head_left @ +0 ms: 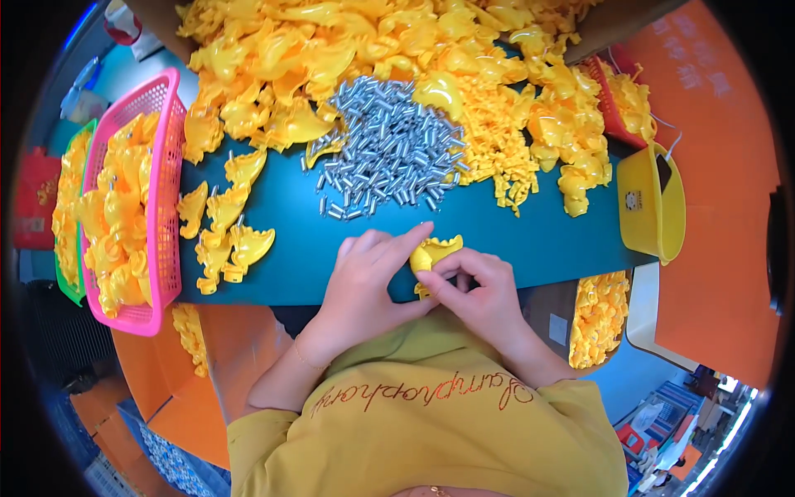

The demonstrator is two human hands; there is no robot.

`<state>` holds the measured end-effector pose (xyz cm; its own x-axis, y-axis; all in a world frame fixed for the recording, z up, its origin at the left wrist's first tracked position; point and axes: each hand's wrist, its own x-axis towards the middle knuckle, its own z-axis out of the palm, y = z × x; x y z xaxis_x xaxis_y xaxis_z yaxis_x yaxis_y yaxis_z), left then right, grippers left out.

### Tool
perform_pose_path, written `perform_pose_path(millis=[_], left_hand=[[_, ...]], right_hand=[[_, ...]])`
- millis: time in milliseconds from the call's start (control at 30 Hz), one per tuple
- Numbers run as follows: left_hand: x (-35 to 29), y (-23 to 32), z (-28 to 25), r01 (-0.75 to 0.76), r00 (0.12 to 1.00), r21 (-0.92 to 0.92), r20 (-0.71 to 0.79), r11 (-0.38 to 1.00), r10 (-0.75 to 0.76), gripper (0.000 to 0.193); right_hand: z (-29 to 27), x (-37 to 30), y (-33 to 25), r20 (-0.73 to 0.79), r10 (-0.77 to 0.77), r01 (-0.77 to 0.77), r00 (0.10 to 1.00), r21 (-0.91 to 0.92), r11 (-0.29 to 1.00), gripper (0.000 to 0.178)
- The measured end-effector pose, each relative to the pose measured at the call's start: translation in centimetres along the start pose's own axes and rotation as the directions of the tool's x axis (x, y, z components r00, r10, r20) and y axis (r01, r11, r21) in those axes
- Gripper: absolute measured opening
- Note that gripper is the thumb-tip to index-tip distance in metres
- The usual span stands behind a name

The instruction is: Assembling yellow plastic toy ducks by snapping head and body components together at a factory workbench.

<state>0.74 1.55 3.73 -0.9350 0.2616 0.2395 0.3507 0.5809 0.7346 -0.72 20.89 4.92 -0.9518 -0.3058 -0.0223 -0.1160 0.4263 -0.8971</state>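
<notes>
Two hands (360,277) (490,291) hold a yellow piece (431,251) between fingers (407,243) — red lettering (399,392) crosses the shirt (414,447).

Glossy curved yellow plastic piece (427,254), scalloped along far edge, partly hidden by fingers (469,262)

Down we look from the person's own head, through the left of two cameras worn side by side, aimed forward and steeply down! Closest to the lens comes the mustard-yellow cloth shirt (464,431), low in the middle; just past it, near the centre, the bare left hand (360,273) and bare right hand (487,290). Farther out runs the smooth teal tabletop (290,211). And it's fisheye-wide, sweeping from the pink plastic mesh basket (171,215) to the tapered yellow plastic bin (642,232), straight edges bowing toward the border.
</notes>
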Motion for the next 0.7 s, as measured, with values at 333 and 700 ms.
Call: perform_pose_path(millis=[333,700], left_hand=[[0.3,0.5,-0.1,0.017,0.999,0.059,0.039,0.998,-0.02,0.085],[0.5,0.7,-0.2,0.009,0.999,0.068,0.036,0.998,-0.012,0.083]], right_hand=[[-3.9,1.4,1.0,0.012,-0.024,0.022,1.0,0.094,0.995,0.011],[-15.3,10.2,0.9,-0.303,-0.194,0.086,0.933,-0.334,0.939,0.02]])
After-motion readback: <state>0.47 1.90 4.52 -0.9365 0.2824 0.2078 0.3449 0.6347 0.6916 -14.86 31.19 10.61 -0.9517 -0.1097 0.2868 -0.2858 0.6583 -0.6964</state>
